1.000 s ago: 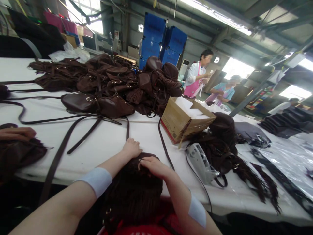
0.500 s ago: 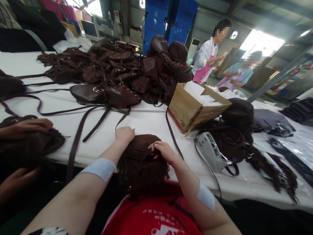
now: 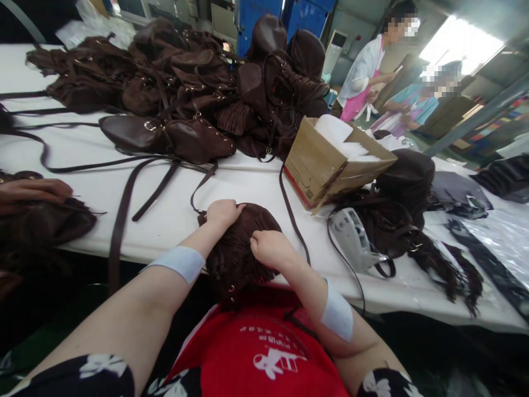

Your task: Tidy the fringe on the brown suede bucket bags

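Observation:
A dark brown fringed bag (image 3: 237, 242) rests at the table's front edge, against my red apron. My left hand (image 3: 223, 213) grips its upper left side, fingers curled over and mostly hidden. My right hand (image 3: 268, 247) is closed on the strands at the bag's right side, thumb and fingertips pressed together. A small gold ring fitting shows low on the bag. One thin strap runs up from its left side, and another strap (image 3: 292, 212) lies on the table to the right.
A big heap of brown bags (image 3: 177, 82) covers the table's far side. To the right stand a cardboard box (image 3: 318, 171) with white sheets and a grey corded device (image 3: 351, 237) beside more bags. At left, a co-worker's hand (image 3: 37, 193) holds another bag. Two people stand beyond.
My right hand has gone from loosely bent fingers above the fringe to a closed grip on it. The left hand has shifted slightly over the bag's top. The camera view has tilted down.

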`<state>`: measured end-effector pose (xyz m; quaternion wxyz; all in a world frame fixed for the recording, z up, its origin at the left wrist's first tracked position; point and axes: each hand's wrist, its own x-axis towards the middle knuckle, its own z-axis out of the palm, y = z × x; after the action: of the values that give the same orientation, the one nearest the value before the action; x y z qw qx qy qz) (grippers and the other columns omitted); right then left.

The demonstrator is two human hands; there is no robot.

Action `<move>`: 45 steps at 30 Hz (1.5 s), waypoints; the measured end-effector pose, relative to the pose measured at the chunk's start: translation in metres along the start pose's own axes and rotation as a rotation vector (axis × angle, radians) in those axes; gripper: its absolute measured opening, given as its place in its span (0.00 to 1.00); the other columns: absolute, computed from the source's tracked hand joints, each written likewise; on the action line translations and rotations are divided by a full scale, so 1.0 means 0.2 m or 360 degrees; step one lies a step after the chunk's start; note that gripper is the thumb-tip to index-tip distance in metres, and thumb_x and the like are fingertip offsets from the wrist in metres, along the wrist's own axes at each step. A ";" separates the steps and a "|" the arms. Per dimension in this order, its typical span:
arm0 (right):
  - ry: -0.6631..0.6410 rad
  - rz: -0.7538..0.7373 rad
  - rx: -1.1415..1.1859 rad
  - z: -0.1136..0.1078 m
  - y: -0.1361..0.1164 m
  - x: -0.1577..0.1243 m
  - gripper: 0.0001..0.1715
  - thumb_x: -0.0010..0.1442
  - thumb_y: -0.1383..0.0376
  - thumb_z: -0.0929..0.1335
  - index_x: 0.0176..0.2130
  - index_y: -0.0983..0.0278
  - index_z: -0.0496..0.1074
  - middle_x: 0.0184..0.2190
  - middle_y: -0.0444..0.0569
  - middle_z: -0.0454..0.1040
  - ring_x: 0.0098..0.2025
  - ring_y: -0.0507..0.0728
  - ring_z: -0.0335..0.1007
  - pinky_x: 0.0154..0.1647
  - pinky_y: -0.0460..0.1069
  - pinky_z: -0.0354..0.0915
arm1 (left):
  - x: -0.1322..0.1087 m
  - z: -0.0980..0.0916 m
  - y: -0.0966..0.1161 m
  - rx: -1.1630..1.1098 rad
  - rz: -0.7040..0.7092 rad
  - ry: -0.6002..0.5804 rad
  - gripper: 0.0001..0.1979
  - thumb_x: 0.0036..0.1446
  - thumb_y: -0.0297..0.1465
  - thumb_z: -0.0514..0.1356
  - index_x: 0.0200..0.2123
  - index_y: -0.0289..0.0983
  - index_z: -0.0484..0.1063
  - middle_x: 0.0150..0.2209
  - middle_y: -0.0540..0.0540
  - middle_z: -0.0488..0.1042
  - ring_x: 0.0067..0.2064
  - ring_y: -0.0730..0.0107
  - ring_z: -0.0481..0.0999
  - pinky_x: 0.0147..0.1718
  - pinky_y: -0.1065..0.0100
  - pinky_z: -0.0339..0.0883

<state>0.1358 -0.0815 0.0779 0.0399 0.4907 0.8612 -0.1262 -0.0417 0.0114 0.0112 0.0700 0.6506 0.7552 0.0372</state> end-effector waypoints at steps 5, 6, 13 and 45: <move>-0.0002 -0.0070 -0.0039 0.06 -0.06 -0.16 0.11 0.61 0.65 0.62 0.42 0.66 0.69 0.39 0.57 0.75 0.43 0.62 0.70 0.45 0.54 0.62 | -0.02 0.08 0.00 -0.0047 0.0005 0.0054 0.34 0.62 0.52 0.40 0.42 0.35 0.77 0.38 0.33 0.78 0.43 0.49 0.77 0.40 0.57 0.67; -0.0007 -0.0065 -0.0010 0.07 -0.07 -0.21 0.11 0.60 0.64 0.63 0.42 0.66 0.69 0.40 0.57 0.75 0.44 0.63 0.70 0.45 0.54 0.62 | -0.02 0.08 0.00 -0.0053 0.0000 0.0049 0.33 0.62 0.51 0.41 0.42 0.35 0.77 0.38 0.33 0.78 0.43 0.49 0.77 0.40 0.56 0.67; -0.0478 -0.0243 0.0482 0.09 -0.02 -0.55 0.17 0.57 0.54 0.68 0.44 0.60 0.74 0.38 0.48 0.78 0.39 0.58 0.73 0.39 0.48 0.63 | 0.02 0.04 -0.03 -0.0174 -0.0113 -0.0064 0.22 0.62 0.42 0.46 0.42 0.39 0.77 0.42 0.38 0.78 0.44 0.52 0.77 0.39 0.60 0.67; -0.0049 -0.0052 0.0033 0.12 -0.05 -0.20 0.17 0.59 0.56 0.67 0.43 0.65 0.69 0.37 0.55 0.75 0.39 0.62 0.72 0.39 0.53 0.64 | -0.10 0.06 -0.01 -0.0066 0.0026 0.0047 0.28 0.65 0.39 0.39 0.40 0.34 0.77 0.36 0.34 0.79 0.41 0.53 0.79 0.40 0.58 0.68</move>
<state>0.1471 -0.1266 0.0638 0.0459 0.4749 0.8671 -0.1432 -0.0393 -0.0093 -0.0005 0.0719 0.6547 0.7499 0.0629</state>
